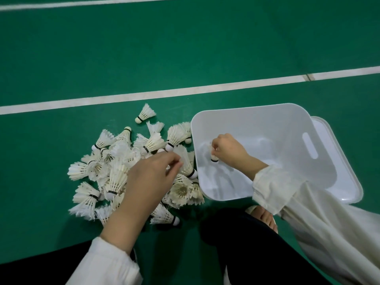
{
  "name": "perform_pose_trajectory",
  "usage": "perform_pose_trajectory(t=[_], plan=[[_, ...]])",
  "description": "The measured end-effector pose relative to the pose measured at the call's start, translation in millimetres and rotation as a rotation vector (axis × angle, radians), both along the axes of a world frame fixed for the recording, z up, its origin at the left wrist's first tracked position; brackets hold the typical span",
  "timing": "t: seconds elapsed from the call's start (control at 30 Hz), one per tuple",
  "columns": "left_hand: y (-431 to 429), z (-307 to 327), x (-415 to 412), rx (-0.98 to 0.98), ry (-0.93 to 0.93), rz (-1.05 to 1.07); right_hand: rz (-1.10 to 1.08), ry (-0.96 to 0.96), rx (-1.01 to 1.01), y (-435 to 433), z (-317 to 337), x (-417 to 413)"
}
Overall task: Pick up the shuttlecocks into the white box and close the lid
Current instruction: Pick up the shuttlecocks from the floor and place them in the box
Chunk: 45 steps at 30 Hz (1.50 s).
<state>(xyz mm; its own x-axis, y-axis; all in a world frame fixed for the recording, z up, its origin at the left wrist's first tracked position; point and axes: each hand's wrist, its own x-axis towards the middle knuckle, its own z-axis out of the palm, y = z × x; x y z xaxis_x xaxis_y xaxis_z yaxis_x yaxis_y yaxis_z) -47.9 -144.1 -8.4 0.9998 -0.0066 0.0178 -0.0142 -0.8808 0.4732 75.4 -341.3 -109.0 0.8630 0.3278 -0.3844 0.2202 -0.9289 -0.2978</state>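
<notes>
Green court floor, left hand (pixel 148 177) pinching piled shuttlecocks (pixel 115 171), right hand (pixel 228 150) gripping one inside white box (pixel 287 128).

- The right hand (pixel 228 150) is reaching down inside the white box (pixel 242 118), pinching one shuttlecock (pixel 213 154) cork-down by its feathers.
- The left hand (pixel 148 179) is hovering over the pile of shuttlecocks (pixel 115 169), fingers curled at a feather skirt.
- The lid (pixel 347 182) is lying under the box, showing beyond the right forearm.
- A lone shuttlecock (pixel 145 114) is lying ahead of the left hand, near a white court line (pixel 185 92).
</notes>
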Motion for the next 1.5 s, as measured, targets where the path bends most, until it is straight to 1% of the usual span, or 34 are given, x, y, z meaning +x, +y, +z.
perform_pose_trajectory(t=[0.07,0.13,0.23,0.27,0.33,0.4,0.43,0.5,0.53,0.57,0.63,0.67,0.7,0.77,0.8,0.87,0.93,0.97,1.0,1.07,1.13,1.2,1.27,1.33,1.4,1.47,1.5], plan=[[-3.4,-2.8,1.1,0.033,-0.043,-0.037,0.027,-0.064,0.035,1.9,-5.5,-5.7],[-4.9,-5.1,1.1,0.049,-0.069,-0.067,0.098,-0.122,0.033,5.2,-5.4,-7.9],[-3.5,-7.5,1.4,0.06,-0.095,-0.086,0.184,-0.124,-0.01,7.4,1.3,-7.6],[-2.4,-7.3,1.5,0.064,-0.098,-0.084,0.176,-0.13,0.017,7.3,6.2,-9.1],[0.0,-5.2,2.9,0.066,-0.112,-0.08,0.078,-0.175,0.2,7.8,26.1,-17.3],[1.6,-1.7,5.3,0.061,-0.142,-0.084,0.032,-0.216,0.461,11.2,56.9,-35.6],[1.3,0.4,6.4,0.058,-0.158,-0.088,0.08,-0.213,0.549,13.9,73.8,-46.9],[-1.4,4.1,8.5,0.058,-0.182,-0.105,0.242,-0.176,0.623,21.0,101.2,-68.3],[-3.5,5.7,8.6,0.058,-0.187,-0.115,0.301,-0.137,0.625,24.6,108.1,-76.0],[-5.7,6.4,8.5,0.054,-0.187,-0.126,0.315,-0.082,0.609,27.4,110.5,-80.7],[-10.1,8.0,6.2,0.041,-0.157,-0.148,0.229,0.015,0.58,31.0,108.4,-82.7],[-12.5,9.4,4.3,0.032,-0.132,-0.152,0.188,0.014,0.567,31.9,107.0,-81.4],[-14.8,11.3,2.4,0.011,-0.108,-0.144,0.161,-0.018,0.548,31.5,106.8,-79.2],[-17.8,17.8,0.9,-0.109,-0.027,-0.088,0.11,-0.107,0.521,24.1,111.8,-72.3],[-18.2,20.5,0.3,-0.179,0.007,-0.065,0.052,-0.16,0.525,16.4,115.2,-68.2],[-17.3,27.2,-1.4,-0.268,0.008,-0.044,-0.138,-0.245,0.532,-6.2,117.6,-57.5],[-15.7,31.1,-1.1,-0.313,0.015,-0.037,-0.31,-0.246,0.524,-29.8,110.1,-48.2],[-15.7,31.4,0.0,-0.308,0.024,-0.049,-0.348,-0.222,0.486,-37.6,101.7,-44.9],[-16.5,29.0,1.4,-0.286,0.025,-0.073,-0.352,-0.181,0.428,-41.8,89.7,-42.2],[-20.8,21.4,3.3,-0.25,0.015,-0.106,-0.286,-0.078,0.301,-40.2,59.8,-39.2],[-25.0,15.2,3.5,-0.243,0.006,-0.119,-0.223,0.011,0.216,-28.9,31.8,-38.0],[-27.2,9.9,2.7,-0.195,-0.006,-0.167,-0.217,0.103,0.208,-16.5,12.4,-37.2],[-26.5,7.5,1.6,-0.129,-0.018,-0.195,-0.173,0.144,0.196,-7.8,0.1,-35.4],[-24.3,6.4,1.3,-0.094,-0.027,-0.186,-0.076,0.127,0.126,-6.2,-7.3,-33.3],[-23.2,5.7,0.8,-0.083,-0.02,-0.182,-0.037,0.089,0.095,-10.1,-5.2,-32.7],[-22.6,5.0,0.6,-0.089,-0.008,-0.189,-0.071,0.015,0.149,-14.3,14.5,-33.2],[-22.2,5.0,1.0,-0.096,-0.001,-0.189,-0.09,-0.041,0.23,-15.2,30.3,-35.1]])
